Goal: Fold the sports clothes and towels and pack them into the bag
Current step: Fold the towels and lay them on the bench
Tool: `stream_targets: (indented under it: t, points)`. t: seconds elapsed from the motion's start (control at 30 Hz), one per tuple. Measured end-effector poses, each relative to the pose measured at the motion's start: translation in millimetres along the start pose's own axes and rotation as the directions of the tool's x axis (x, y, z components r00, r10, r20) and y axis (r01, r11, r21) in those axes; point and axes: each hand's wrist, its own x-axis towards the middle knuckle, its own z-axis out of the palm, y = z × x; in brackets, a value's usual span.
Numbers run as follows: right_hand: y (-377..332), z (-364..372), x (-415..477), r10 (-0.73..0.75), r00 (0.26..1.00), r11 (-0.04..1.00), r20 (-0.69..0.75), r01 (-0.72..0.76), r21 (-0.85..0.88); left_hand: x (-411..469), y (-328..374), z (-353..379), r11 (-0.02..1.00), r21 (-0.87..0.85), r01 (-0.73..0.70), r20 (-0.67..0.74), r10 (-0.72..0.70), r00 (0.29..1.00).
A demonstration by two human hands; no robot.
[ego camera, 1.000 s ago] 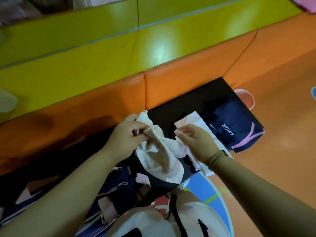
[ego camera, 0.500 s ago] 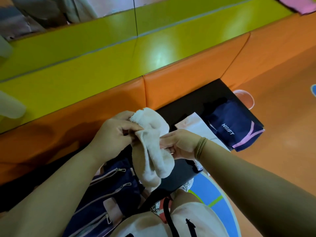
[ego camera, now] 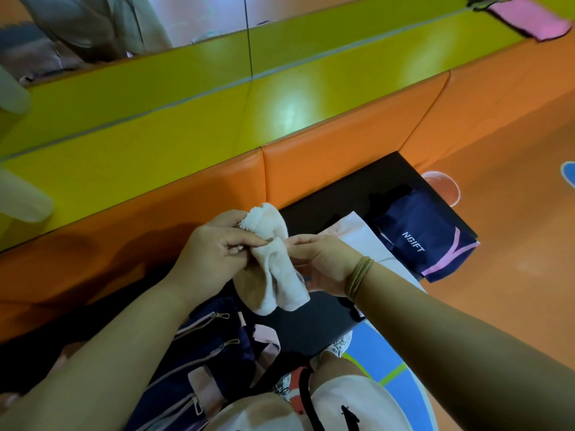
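Observation:
A small white towel (ego camera: 275, 265), bunched and doubled over, hangs between my hands above the black mat (ego camera: 357, 194). My left hand (ego camera: 208, 253) grips its upper end, and my right hand (ego camera: 323, 262) pinches it from the right side. Below my hands lies the navy bag (ego camera: 214, 340) with pink trim and several zippers. Folded navy shorts (ego camera: 426, 234) with pink stripes and white lettering rest on the mat at the right. A folded pale pink garment (ego camera: 367, 241) lies beside them, partly hidden by my right wrist.
An orange padded bench edge (ego camera: 311, 163) with a yellow-green top (ego camera: 217, 113) runs behind the mat. Orange floor (ego camera: 513, 244) with a blue patch (ego camera: 379, 353) lies to the right. A pink cloth (ego camera: 535, 20) sits at the top right. My knees in pale shorts (ego camera: 342, 402) show at the bottom.
The towel has been gathered from a loose, spread shape into a tighter doubled bundle. My hands have come closer together and the view has shifted slightly.

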Motion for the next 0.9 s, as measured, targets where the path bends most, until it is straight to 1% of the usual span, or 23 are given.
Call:
stream_targets:
  t: [0.07, 0.1, 0.2, 0.27, 0.3, 0.33, 0.37, 0.43, 0.53, 0.6, 0.67, 0.77, 0.9]
  points:
    - [1, 1, 0, 0.021, 1.000, 0.996, -0.003, -0.020, 0.090, -1, 0, 3, 0.999, 0.036, 0.009, -0.018, -0.008, 1.000]
    - [3, 2, 2, 0.057, 0.998, 0.995, -0.015, -0.056, 0.081, -1, 1, 4, 0.999, 0.042, 0.010, -0.036, -0.008, 0.999]
    - [7, 1, 3, 0.166, 0.985, 0.986, -0.047, -0.165, 0.018, 0, 5, 7, 0.997, 0.069, -0.018, -0.080, 0.024, 0.997]
    - [6, -7, -1, 0.195, 0.979, 0.981, -0.054, -0.195, -0.007, 1, 5, 4, 0.995, 0.098, -0.033, -0.081, 0.041, 0.996]
    - [3, -11, -3, 0.197, 0.976, 0.977, -0.088, -0.203, -0.062, 2, 4, 1, 0.994, 0.106, -0.022, -0.082, 0.031, 0.996]
    - [1, -16, -5, 0.180, 0.972, 0.970, -0.153, -0.201, -0.134, 3, 3, -2, 0.994, 0.113, -0.005, -0.085, 0.014, 0.996]
    - [-2, -21, -7, 0.142, 0.963, 0.964, -0.230, -0.186, -0.187, 4, 2, -6, 0.992, 0.124, 0.017, -0.090, -0.006, 0.996]
    - [-9, -34, -10, 0.019, 0.931, 0.974, -0.365, -0.100, -0.204, 6, -2, -13, 0.987, 0.150, 0.052, -0.084, -0.039, 0.996]
    - [-22, -48, -20, -0.192, 0.865, 0.979, -0.463, 0.140, -0.145, 8, -10, -25, 0.976, 0.181, 0.121, -0.073, -0.110, 0.991]
    - [-32, -53, -31, -0.327, 0.811, 0.945, -0.485, 0.279, -0.171, 10, -16, -32, 0.973, 0.149, 0.177, -0.090, -0.165, 0.982]
    - [-40, -55, -41, -0.422, 0.760, 0.906, -0.495, 0.373, -0.199, 13, -20, -37, 0.973, 0.092, 0.211, -0.158, -0.195, 0.968]
    - [-49, -58, -54, -0.529, 0.685, 0.848, -0.500, 0.431, -0.308, 19, -20, -41, 0.971, -0.004, 0.241, -0.277, -0.232, 0.932]
    - [-62, -61, -69, -0.633, 0.583, 0.774, -0.509, 0.474, -0.420, 29, -17, -53, 0.941, -0.215, 0.263, -0.344, -0.325, 0.881]
